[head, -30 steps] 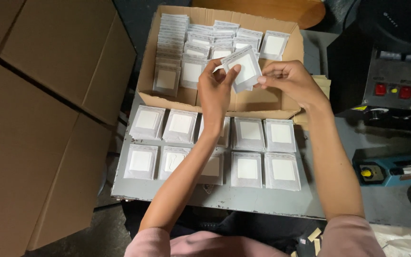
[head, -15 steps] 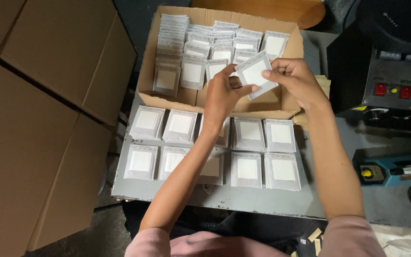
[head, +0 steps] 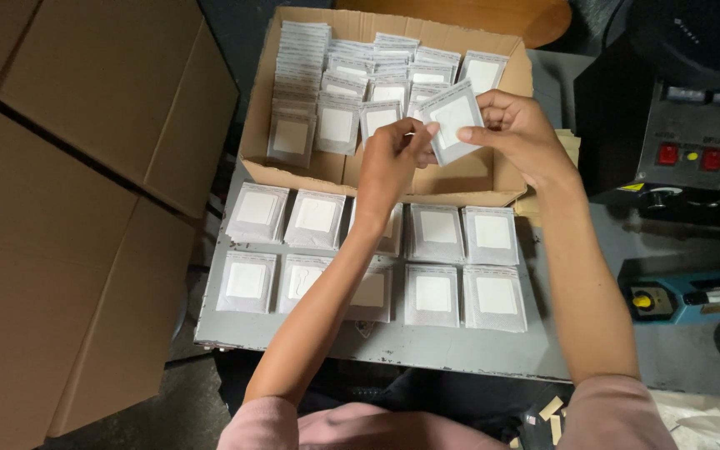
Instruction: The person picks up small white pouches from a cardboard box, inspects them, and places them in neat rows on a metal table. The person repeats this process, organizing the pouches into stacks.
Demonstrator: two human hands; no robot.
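A small grey pouch with a white square pad inside [head: 453, 121] is held up, tilted, over the open cardboard box [head: 493, 179], just above the rows of like pouches standing on edge inside it [head: 352, 92]. The right hand [head: 520, 133] pinches it at its right and lower edge, thumb on the front face; the left hand [head: 389, 162] meets it at the lower left corner, fingertips closed on that corner or on something very small there, which is too small to make out. Both hands are therefore grasping, neither lying free. Below the box, on the grey counter [head: 393, 342], ten flat pouches [head: 439, 229] lie in two rows of five, close beside one another, with the left forearm passing over the middle ones. A dark machine with red buttons [head: 685, 150] stands to the right, and closed cartons [head: 77, 208] are on the left. The grip is light and at the edges only, so the pouch could slip and fall among the standing ones, where it would be hard to tell apart. The left forearm hangs low over the laid-out rows; a drop of the elbow could nudge those pouches out of line or off the near edge of the counter.
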